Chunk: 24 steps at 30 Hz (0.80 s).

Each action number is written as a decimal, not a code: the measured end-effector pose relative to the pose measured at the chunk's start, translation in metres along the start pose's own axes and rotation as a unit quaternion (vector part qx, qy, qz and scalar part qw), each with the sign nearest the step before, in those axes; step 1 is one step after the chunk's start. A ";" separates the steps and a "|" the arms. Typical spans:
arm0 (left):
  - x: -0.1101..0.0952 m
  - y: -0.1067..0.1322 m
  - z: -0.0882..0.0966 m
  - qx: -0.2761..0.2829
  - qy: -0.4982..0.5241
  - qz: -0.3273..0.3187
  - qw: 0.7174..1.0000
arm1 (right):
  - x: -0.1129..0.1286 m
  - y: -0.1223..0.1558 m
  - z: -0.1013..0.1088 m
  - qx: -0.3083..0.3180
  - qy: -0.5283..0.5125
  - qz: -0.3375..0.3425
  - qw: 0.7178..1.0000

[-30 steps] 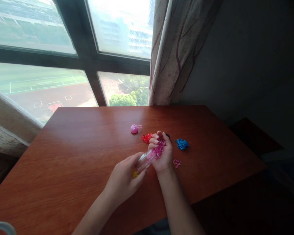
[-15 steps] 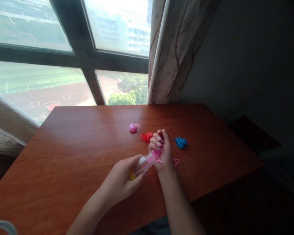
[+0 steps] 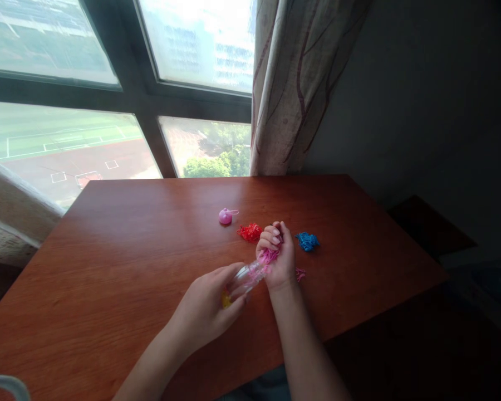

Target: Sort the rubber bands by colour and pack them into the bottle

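Observation:
My left hand [image 3: 209,303] is wrapped round a small clear plastic bottle [image 3: 241,281], tilted with its mouth up and to the right. Something yellow [image 3: 226,299] shows at the bottle's base, and pink strands show inside near its mouth. Against that mouth lies my right hand [image 3: 280,256], palm turned up and fingers curled over a bunch of thin pink rubber bands [image 3: 269,256]. A few more pink bands [image 3: 300,274] rest on the table, just right of my right wrist. Part of the bunch is hidden under the fingers.
Beyond my hands on the brown wooden table [image 3: 129,250] lie a pile of red bands [image 3: 249,232] and a pile of blue bands [image 3: 308,241]. A round pink cap [image 3: 225,216] with a loop sits farther back. A white curved object [image 3: 6,383] shows at lower left.
The pink bands have drawn closer into my right palm, with fewer strands hanging between palm and bottle. The bottle's mouth is now nearer the palm, and my right fingers are curled a little tighter.

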State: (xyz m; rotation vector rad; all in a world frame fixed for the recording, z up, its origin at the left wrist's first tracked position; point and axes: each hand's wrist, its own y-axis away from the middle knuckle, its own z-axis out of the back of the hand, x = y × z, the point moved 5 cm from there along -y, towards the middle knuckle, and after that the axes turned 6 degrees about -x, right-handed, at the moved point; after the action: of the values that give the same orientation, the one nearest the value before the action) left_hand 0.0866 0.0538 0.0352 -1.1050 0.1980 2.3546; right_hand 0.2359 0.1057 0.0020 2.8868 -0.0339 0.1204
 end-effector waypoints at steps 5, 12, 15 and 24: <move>0.001 0.001 -0.002 0.001 0.004 0.002 1.000 | 0.001 0.003 -0.003 0.002 0.003 0.023 1.000; 0.001 -0.001 -0.002 -0.005 0.012 0.006 1.000 | -0.002 0.003 -0.005 0.007 0.040 0.009 0.999; -0.001 -0.001 -0.002 -0.010 0.007 0.010 1.000 | -0.002 0.004 -0.007 -0.002 0.056 0.031 0.998; -0.001 0.001 -0.003 -0.041 0.001 0.014 0.999 | 0.002 0.010 -0.012 -0.063 0.155 0.151 0.974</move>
State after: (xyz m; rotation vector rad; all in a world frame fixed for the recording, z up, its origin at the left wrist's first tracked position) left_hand 0.0885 0.0518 0.0335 -1.1509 0.1188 2.4044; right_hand 0.2368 0.0993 0.0159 2.6822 -0.4070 0.5985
